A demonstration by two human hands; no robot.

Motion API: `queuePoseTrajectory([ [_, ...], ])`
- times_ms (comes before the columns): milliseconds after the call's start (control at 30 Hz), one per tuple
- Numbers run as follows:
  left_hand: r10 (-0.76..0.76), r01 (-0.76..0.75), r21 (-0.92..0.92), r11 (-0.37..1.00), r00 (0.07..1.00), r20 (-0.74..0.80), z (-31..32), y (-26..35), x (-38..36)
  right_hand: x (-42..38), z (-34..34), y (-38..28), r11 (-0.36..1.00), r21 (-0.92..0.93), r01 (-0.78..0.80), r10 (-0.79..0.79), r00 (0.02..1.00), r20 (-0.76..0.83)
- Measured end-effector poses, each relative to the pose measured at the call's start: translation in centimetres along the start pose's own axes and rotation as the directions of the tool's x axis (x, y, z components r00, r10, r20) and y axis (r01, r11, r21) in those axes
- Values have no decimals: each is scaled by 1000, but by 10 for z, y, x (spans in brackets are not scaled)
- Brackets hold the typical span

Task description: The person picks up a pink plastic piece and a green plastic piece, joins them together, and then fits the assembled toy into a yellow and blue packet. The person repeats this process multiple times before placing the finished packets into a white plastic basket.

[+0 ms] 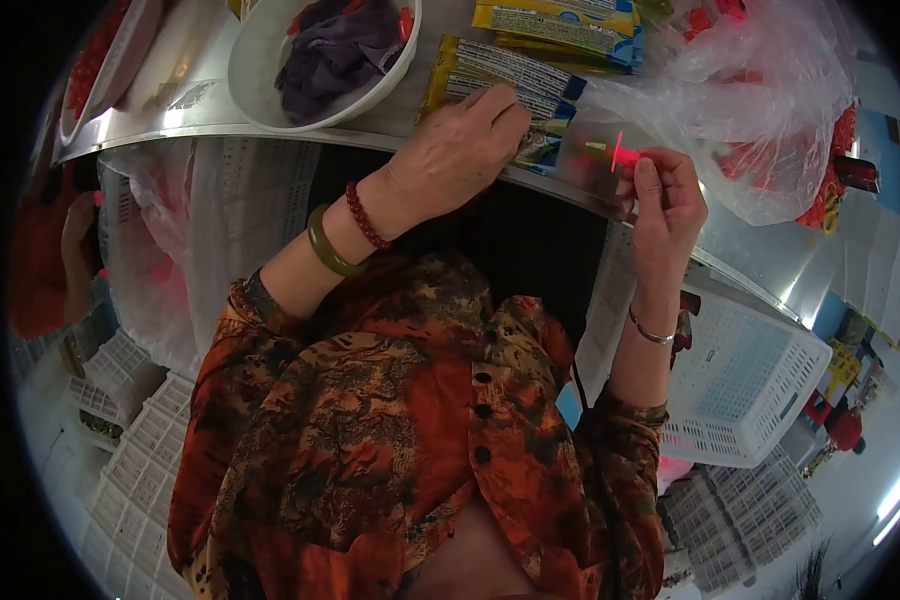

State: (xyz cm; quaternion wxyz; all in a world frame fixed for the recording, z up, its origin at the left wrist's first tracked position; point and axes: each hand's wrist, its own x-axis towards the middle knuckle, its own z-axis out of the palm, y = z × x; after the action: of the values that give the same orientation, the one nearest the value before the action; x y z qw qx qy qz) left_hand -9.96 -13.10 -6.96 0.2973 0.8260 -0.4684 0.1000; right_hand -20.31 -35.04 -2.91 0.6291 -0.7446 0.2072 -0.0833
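My right hand [667,192], with a silver bangle at its wrist, pinches a small bright pink plastic piece [626,157] between thumb and fingers. A thin disc stands across that piece, and a pale yellowish tip [596,146] points left from it. My left hand [462,150] rests over flat yellow-and-blue printed packets [515,75] at the table's near edge. Its fingers are curled down, the fingertips hidden behind the knuckles, and I cannot tell what they grip. More such packets [560,28] lie stacked just beyond.
A white bowl [240,75] holding dark purple cloth stands left on the metal table [192,98]. A clear plastic bag [760,110] with red and pink pieces lies right. A tray of red pieces [95,60] is far left. White crates [740,370] stand below the table.
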Motion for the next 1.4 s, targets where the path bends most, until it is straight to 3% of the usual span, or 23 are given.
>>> queuePoseTrajectory([
  [133,-22,16,-72,997,996,-86,-2,2,-1,3,7,0,988,152,-5,-2,999,41],
  [300,-59,47,-156,987,996,-72,-5,3,-3,5,17,2,951,301,-70,41,994,101],
  [500,-112,70,-244,967,980,-162,-5,3,-3,8,21,8,946,318,-66,41,996,84],
  [600,-107,55,-258,965,976,-192,-6,3,0,4,24,1,980,199,-13,5,999,41],
  [700,-112,59,-255,965,973,-202,-6,6,1,-1,34,4,979,-49,198,-200,979,-42],
  [800,-137,92,-216,972,969,-206,-5,11,-1,-2,41,5,772,-429,469,-529,848,-23],
  [900,-143,103,-176,979,963,-230,-5,16,-1,2,46,9,537,-557,634,-748,663,33],
  [1000,-82,53,-117,992,962,-259,-3,15,0,-2,46,3,634,-486,602,-703,711,-36],
  [1100,-13,-7,-72,997,962,-273,-5,15,1,-5,40,-2,837,-335,433,-497,858,-132],
  [1200,40,-62,-63,996,952,-305,-3,15,1,-6,36,-2,979,-49,196,-202,958,-203],
  [1300,26,-63,-102,993,943,-332,0,17,1,-9,40,-7,861,-355,364,-444,878,-179],
  [1400,-41,-9,-148,989,943,-331,2,21,1,-8,50,1,685,-499,531,-665,736,-129],
])
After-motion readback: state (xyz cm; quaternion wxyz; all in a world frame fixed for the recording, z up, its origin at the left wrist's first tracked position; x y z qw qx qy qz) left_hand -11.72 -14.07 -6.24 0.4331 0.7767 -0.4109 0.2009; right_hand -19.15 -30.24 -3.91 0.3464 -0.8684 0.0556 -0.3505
